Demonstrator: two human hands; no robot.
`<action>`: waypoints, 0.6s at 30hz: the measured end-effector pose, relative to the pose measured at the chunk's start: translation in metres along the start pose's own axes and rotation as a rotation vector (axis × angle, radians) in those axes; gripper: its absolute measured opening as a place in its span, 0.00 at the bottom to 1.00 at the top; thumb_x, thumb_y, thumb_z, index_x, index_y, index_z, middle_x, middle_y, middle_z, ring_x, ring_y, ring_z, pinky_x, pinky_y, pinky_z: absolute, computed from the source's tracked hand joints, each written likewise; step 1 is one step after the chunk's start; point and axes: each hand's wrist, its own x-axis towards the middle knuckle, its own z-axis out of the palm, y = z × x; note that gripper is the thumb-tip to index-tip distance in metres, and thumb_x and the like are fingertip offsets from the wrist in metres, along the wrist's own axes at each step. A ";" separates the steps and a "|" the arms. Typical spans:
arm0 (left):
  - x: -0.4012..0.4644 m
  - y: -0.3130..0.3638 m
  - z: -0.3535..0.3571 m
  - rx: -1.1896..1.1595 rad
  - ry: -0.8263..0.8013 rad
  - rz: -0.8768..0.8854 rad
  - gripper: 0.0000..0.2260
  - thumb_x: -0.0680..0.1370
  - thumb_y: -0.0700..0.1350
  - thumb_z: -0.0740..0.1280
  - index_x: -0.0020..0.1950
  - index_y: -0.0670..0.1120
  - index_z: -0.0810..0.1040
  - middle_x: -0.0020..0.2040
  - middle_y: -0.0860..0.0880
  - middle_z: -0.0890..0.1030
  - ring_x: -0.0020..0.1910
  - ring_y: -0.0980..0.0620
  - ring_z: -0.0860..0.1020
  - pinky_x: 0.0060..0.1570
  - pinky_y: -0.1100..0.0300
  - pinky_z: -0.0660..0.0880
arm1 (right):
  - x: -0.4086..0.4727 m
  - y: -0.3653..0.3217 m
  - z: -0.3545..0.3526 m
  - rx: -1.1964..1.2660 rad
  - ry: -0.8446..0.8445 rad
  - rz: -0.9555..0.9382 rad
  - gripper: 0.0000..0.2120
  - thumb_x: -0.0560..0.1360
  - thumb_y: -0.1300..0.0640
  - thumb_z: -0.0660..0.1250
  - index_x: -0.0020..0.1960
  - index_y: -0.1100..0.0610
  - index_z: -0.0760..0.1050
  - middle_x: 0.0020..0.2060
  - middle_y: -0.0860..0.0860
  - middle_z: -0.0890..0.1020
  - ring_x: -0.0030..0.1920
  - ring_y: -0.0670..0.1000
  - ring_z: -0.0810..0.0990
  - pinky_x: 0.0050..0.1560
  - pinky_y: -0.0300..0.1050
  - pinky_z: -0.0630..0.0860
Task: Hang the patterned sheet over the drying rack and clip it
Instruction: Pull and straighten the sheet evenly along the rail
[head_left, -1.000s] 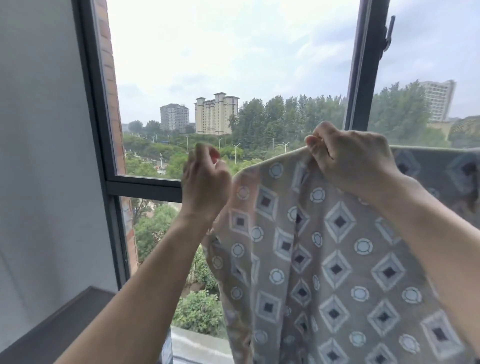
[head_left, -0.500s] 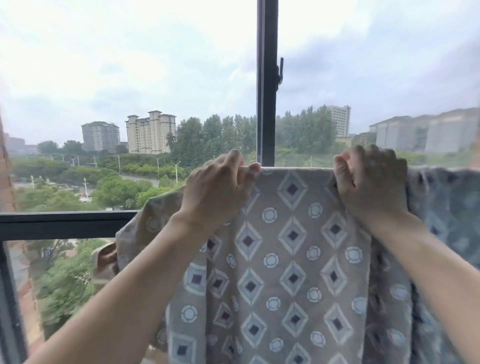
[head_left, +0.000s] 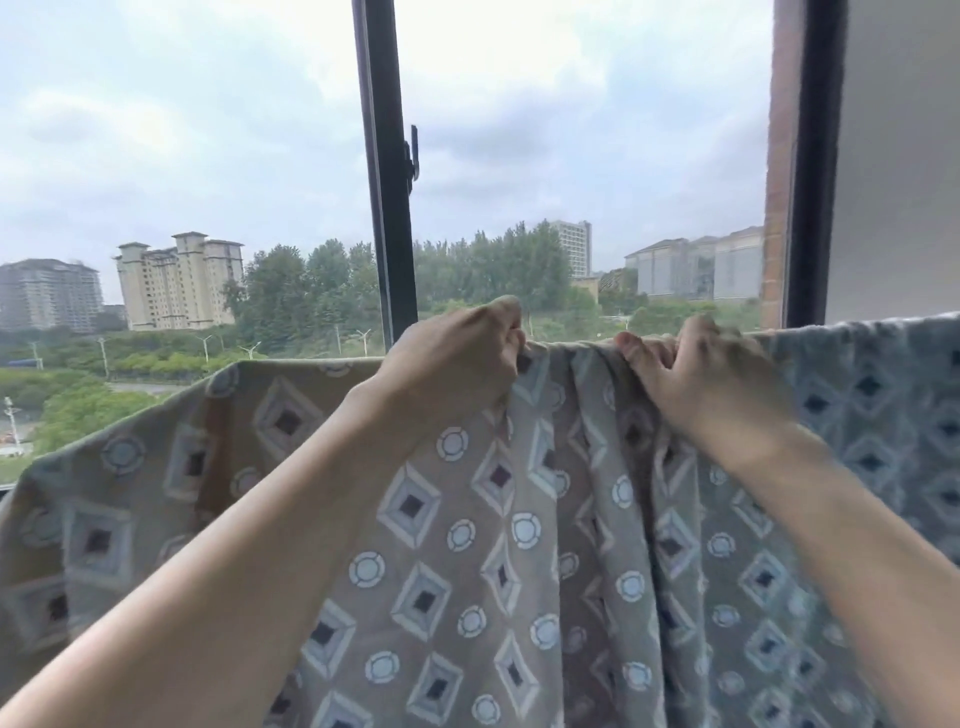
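The patterned sheet (head_left: 467, 545) hangs in front of the window frame (head_left: 387, 218), its top edge drawn level across the lower part of the glass. The left hand (head_left: 457, 364) is curled round that edge just right of the frame's central bar; the right hand (head_left: 711, 379), blurred, grasps the same edge further right, with bunched folds between the two. The drying rack itself is hidden — presumably under the fold.

The likely trouble is slippage: if either hand lets go before a clip is on, the heavier hanging side could drag the cloth off. The gathered folds between the hands may also dry badly or make a clip bite poorly. No clip is in view, so one hand must leave to fetch it.

Beyond the frame stand trees and apartment blocks (head_left: 179, 280); a wall (head_left: 898, 156) lies right of it. Nothing visibly blocks the hands.
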 end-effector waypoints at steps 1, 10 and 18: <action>0.001 -0.001 -0.001 -0.027 -0.014 -0.020 0.08 0.83 0.49 0.57 0.50 0.49 0.73 0.37 0.49 0.79 0.35 0.49 0.77 0.35 0.54 0.74 | 0.002 -0.004 -0.004 0.014 -0.075 -0.029 0.34 0.77 0.30 0.45 0.53 0.59 0.72 0.46 0.58 0.77 0.49 0.58 0.77 0.44 0.49 0.70; 0.004 -0.004 -0.017 -0.308 -0.137 -0.252 0.07 0.76 0.40 0.57 0.48 0.48 0.72 0.42 0.44 0.80 0.36 0.47 0.75 0.34 0.54 0.71 | 0.024 -0.016 -0.007 0.651 -0.119 -0.151 0.22 0.77 0.55 0.62 0.28 0.68 0.71 0.22 0.56 0.76 0.23 0.54 0.72 0.27 0.46 0.71; 0.004 -0.004 -0.022 -0.236 -0.190 -0.275 0.02 0.76 0.44 0.63 0.47 0.48 0.73 0.42 0.48 0.78 0.36 0.52 0.71 0.32 0.59 0.67 | 0.102 0.011 -0.003 0.534 0.165 0.140 0.15 0.76 0.57 0.61 0.37 0.68 0.73 0.28 0.62 0.72 0.30 0.61 0.70 0.32 0.50 0.65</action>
